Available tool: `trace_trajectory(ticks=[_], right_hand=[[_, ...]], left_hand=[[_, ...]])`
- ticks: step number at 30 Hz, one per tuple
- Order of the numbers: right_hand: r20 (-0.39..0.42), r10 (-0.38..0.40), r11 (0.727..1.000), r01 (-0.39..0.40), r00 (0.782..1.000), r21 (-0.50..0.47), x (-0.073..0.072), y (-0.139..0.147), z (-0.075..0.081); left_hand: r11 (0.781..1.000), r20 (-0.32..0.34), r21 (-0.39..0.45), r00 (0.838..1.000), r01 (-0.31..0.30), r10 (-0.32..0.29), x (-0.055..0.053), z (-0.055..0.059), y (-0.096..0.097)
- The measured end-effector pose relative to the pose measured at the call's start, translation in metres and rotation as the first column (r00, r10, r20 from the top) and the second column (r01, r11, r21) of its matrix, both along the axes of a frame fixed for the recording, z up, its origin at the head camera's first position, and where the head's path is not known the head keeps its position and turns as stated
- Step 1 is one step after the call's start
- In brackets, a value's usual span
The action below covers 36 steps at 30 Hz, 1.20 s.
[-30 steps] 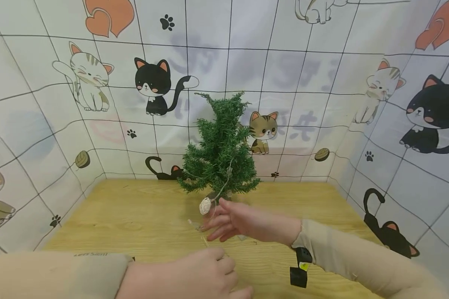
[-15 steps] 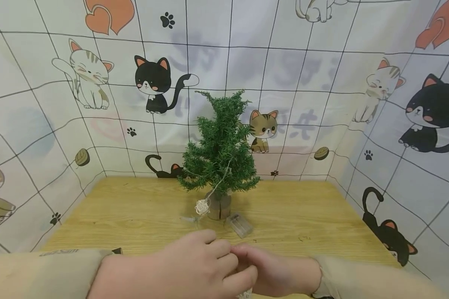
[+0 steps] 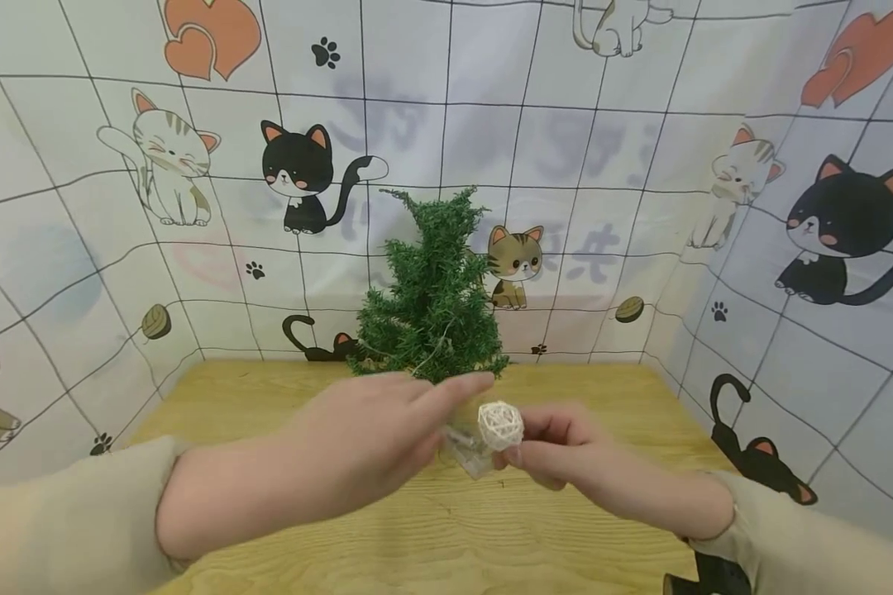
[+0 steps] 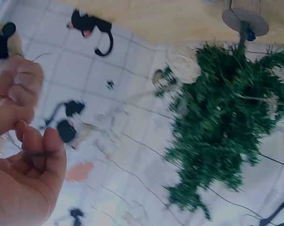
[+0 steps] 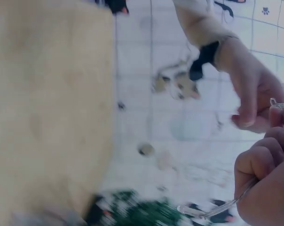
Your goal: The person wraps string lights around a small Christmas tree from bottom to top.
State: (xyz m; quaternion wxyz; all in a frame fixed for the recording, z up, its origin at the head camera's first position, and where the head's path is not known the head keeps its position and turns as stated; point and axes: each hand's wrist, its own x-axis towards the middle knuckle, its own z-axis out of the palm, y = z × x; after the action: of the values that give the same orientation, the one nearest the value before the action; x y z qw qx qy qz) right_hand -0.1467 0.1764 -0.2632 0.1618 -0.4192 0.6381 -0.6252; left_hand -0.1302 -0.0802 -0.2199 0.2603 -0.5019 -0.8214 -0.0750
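In the head view my right hand (image 3: 565,454) pinches a white woven wicker ball (image 3: 500,426) between thumb and fingers. My left hand (image 3: 365,438) is just left of it, palm down, index finger stretched over toward the ball, thumb hidden. The left wrist view shows curled fingers of the left hand (image 4: 27,165) with a thin wire (image 4: 38,153) across them. A clear light-string lead (image 5: 210,212) trails from the right hand (image 5: 269,174) in the right wrist view. Behind both hands stands a small green artificial Christmas tree (image 3: 435,297), its base covered by the left hand.
A clear plastic battery box (image 3: 467,454) lies on the wooden table (image 3: 342,545), partly behind the ball. Another white wicker ball (image 4: 184,63) hangs at the tree in the left wrist view. A cat-print cloth (image 3: 417,140) walls the table at back and sides.
The right hand first left the ball near the tree's base, came back to the left hand, and now holds a wicker ball up in front of the tree. The left hand has risen and moved forward.
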Motion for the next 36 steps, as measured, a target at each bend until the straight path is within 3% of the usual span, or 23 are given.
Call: trace_trajectory(ticks=[3, 7, 11, 13, 15, 18, 21, 24, 28, 30, 32, 34, 36], right_hand=[[-0.2, -0.145, 0.984, 0.162, 0.969, 0.07, 0.0, 0.006, 0.029], [-0.371, -0.224, 0.964, 0.261, 0.901, 0.051, -0.003, 0.007, 0.067], [-0.415, -0.259, 0.962, 0.271, 0.872, -0.03, -0.014, 0.003, 0.098], [-0.396, -0.296, 0.952, 0.302, 0.869, -0.049, -0.019, 0.001, 0.112], [-0.384, -0.333, 0.941, 0.333, 0.861, -0.069, -0.024, -0.002, 0.124], [-0.349, -0.376, 0.926, 0.363, 0.858, -0.105, -0.032, -0.005, 0.137], [-0.314, -0.411, 0.912, 0.388, 0.856, -0.135, -0.041, -0.006, 0.147], [-0.274, -0.424, 0.905, 0.387, 0.863, -0.178, -0.049, -0.003, 0.155], [-0.231, -0.426, 0.896, 0.372, 0.875, -0.243, -0.06, 0.003, 0.162], [-0.208, -0.425, 0.891, 0.367, 0.881, -0.267, -0.066, 0.006, 0.165], [-0.192, -0.435, 0.883, 0.376, 0.879, -0.28, -0.073, 0.009, 0.166], [-0.176, -0.452, 0.873, 0.392, 0.874, -0.291, -0.079, 0.012, 0.167], [-0.16, -0.474, 0.859, 0.415, 0.866, -0.299, -0.084, 0.014, 0.168]], left_hand=[[0.998, 0.104, 0.047, 0.994, -0.046, 0.041, -0.012, 0.015, -0.003], [0.992, 0.105, 0.107, 0.993, -0.061, 0.05, -0.029, 0.03, -0.007], [0.981, 0.01, 0.178, 0.997, -0.081, 0.08, -0.049, 0.044, -0.014], [0.969, -0.007, 0.222, 0.994, -0.108, 0.112, -0.058, 0.053, -0.019], [0.952, 0.011, 0.261, 0.987, -0.157, 0.159, -0.065, 0.062, -0.023], [0.917, 0.134, 0.326, 0.972, -0.228, 0.194, -0.074, 0.076, -0.028], [0.875, 0.32, 0.383, 0.931, -0.296, 0.175, -0.081, 0.091, -0.028], [0.839, 0.498, 0.44, 0.865, -0.32, 0.069, -0.087, 0.107, -0.023], [0.802, 0.635, 0.505, 0.766, -0.319, -0.095, -0.093, 0.126, -0.013], [0.796, 0.663, 0.511, 0.738, -0.324, -0.125, -0.096, 0.133, -0.009], [0.803, 0.667, 0.494, 0.738, -0.334, -0.103, -0.1, 0.138, -0.006], [0.82, 0.641, 0.451, 0.767, -0.352, -0.023, -0.105, 0.14, -0.006], [0.832, 0.593, 0.395, 0.8, -0.39, 0.094, -0.111, 0.141, -0.009]])
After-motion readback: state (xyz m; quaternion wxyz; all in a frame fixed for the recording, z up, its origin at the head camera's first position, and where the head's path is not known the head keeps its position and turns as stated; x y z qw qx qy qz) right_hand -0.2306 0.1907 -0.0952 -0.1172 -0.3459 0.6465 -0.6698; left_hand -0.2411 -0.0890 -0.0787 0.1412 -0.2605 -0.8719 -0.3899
